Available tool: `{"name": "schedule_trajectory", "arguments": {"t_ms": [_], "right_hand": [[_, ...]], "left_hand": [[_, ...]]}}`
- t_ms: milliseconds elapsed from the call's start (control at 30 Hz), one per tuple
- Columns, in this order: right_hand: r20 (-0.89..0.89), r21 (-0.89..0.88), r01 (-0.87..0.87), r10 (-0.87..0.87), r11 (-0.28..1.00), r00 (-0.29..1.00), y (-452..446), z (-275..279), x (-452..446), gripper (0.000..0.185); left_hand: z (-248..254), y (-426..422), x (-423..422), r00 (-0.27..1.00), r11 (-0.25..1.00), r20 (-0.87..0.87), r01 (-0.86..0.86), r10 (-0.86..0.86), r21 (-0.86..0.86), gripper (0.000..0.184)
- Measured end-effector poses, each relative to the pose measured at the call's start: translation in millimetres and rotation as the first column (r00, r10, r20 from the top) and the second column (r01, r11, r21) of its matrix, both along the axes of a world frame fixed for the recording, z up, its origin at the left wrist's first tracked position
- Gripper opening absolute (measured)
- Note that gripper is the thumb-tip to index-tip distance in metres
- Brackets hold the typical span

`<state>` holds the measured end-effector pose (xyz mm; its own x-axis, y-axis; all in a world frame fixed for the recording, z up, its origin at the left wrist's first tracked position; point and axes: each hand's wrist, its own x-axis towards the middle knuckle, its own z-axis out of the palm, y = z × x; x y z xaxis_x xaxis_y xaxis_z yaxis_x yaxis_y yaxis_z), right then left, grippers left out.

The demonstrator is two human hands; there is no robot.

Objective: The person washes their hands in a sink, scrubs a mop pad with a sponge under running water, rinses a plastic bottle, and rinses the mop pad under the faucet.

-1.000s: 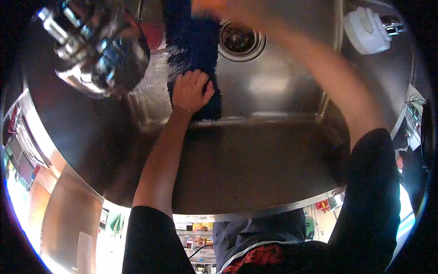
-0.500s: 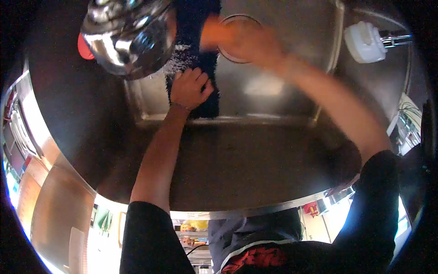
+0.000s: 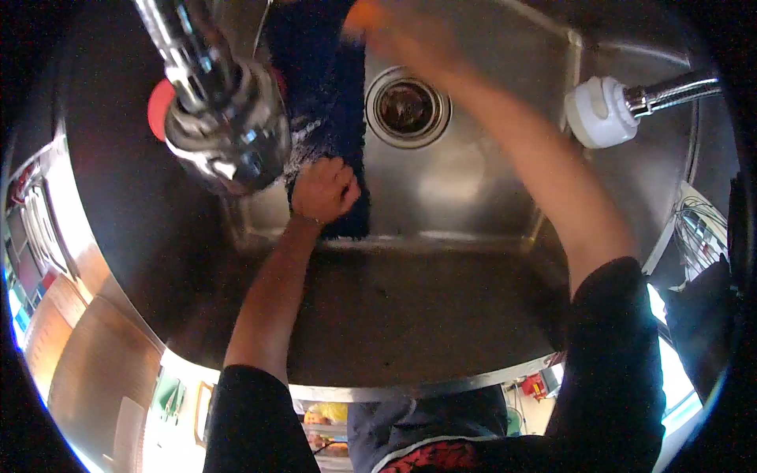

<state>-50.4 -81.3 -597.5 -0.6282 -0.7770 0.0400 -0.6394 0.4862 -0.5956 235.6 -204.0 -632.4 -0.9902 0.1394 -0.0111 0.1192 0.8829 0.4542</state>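
A long strip of dark blue, shaggy-edged cloth (image 3: 323, 87) lies along the bottom of a metal sink (image 3: 481, 193). My left hand (image 3: 325, 191) is closed in a fist on the near end of this cloth, its fingers curled. Water streaks and whitish splashes show on the fabric just beyond that fist. At the far part of the cloth, my right hand (image 3: 414, 47) is smeared by motion. It grips an orange object (image 3: 363, 17), too blurred to name, over the cloth's right edge.
A chrome faucet (image 3: 229, 130) hangs over the left side, close to my left hand. A round drain (image 3: 408, 108) lies right of the cloth. On the right, a white nozzle (image 3: 601, 112) sits on a metal hose. A red round thing (image 3: 160, 109) is behind the faucet.
My right hand has moved up and left with the orange object, uncovering the drain. My left hand stays on the cloth's near end. The whole view has shifted somewhat.
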Motion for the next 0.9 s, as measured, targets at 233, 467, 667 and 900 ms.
{"name": "schedule_trajectory", "arguments": {"t_ms": [233, 467, 667, 900], "right_hand": [[-0.287, 0.218, -0.108, 0.169, 0.97, 0.943, -24.8, 11.8, 21.0, 0.025], [-0.503, 0.158, -0.069, 0.141, 0.985, 0.853, -32.1, -7.0, 72.2, 0.032], [-0.488, 0.023, -0.327, 0.297, 0.945, 0.821, -31.9, -20.2, 55.5, 0.033], [-0.234, 0.291, -0.321, 0.392, 0.901, 0.89, 9.3, -16.7, 32.4, 0.032]], "left_hand": [[5.4, 2.5, -7.4, 0.989, 1.0, -0.145, -0.011, 0.015, 0.026, 0.015], [0.3, -9.5, -20.5, 0.993, 0.999, -0.117, 0.032, -0.028, 0.034, 0.016], [15.9, -14.8, -24.5, 0.995, 0.99, -0.018, 0.103, -0.102, 0.101, 0.011], [56.3, -64.8, -72.9, 0.979, 0.971, 0.001, -0.2, 0.201, 0.131, 0.023]]}}
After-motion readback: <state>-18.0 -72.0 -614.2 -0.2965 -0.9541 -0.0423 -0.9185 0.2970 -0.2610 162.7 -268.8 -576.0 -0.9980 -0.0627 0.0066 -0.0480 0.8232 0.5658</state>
